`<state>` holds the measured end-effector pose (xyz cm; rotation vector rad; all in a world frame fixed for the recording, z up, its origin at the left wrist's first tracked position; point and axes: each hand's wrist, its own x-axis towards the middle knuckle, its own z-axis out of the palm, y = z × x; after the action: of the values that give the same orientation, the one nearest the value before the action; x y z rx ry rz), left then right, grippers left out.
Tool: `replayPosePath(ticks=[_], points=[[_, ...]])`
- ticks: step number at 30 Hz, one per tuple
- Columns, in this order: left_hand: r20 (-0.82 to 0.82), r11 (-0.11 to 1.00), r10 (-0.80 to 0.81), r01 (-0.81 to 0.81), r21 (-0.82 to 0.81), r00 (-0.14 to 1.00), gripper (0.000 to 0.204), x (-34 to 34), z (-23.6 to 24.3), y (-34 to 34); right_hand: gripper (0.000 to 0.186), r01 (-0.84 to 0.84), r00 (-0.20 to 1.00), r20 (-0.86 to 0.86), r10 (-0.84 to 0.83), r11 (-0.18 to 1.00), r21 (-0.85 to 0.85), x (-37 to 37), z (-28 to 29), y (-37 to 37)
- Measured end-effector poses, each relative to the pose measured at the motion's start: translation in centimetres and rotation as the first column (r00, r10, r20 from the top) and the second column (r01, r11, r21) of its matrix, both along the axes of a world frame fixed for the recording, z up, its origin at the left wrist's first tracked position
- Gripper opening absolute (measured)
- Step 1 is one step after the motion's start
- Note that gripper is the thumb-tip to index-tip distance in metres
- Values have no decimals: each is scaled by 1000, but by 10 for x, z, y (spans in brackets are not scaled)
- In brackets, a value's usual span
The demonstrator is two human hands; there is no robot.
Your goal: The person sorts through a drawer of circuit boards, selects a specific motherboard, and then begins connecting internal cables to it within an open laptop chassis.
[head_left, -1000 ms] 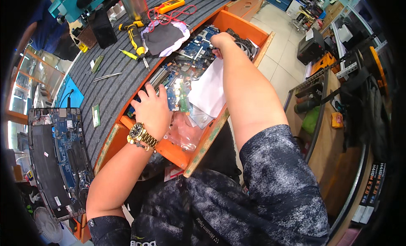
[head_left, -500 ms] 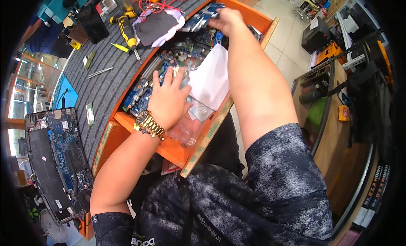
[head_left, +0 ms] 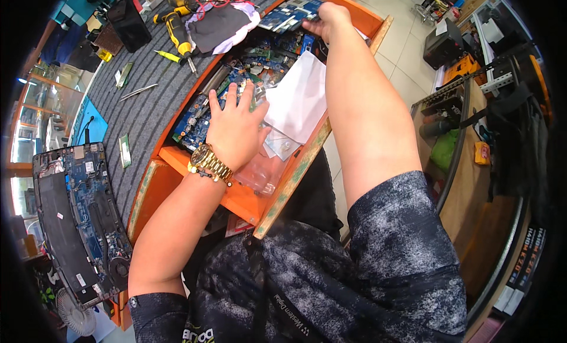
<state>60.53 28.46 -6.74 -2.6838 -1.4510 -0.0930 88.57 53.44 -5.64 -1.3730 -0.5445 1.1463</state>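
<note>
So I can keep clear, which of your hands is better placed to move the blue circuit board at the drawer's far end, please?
Probably the right: the right hand holds the blue circuit board by its edge, while the left hand is spread over the drawer, apart from that board.

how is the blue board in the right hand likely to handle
Probably stiff: the blue board looks flat with the right hand at one end. Likely light for its size, since it looks thin. Perhaps fragile, as small parts dot its face.
</note>
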Motion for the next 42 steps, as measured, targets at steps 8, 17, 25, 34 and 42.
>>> replayPosePath(ticks=[8,17,25,34,42], points=[[232,996,-73,58,70,970,40,-3,35,-13,30,-616,769,-308,561,778,-122,-44,16,-67],[237,971,-22,-35,238,971,69,-4,50,-21,23,-910,408,-424,809,320,-265,-62,-4,-82],[57,971,102,-111,212,993,75,-33,26,-11,25,-929,63,-362,930,-78,-361,-80,-8,-88],[-53,935,335,-325,142,941,56,-49,15,-7,13,-730,388,235,891,453,-512,-83,6,-74],[-190,882,447,-395,256,874,57,-33,11,-14,41,-245,-129,751,647,713,-657,-76,-33,-52]])
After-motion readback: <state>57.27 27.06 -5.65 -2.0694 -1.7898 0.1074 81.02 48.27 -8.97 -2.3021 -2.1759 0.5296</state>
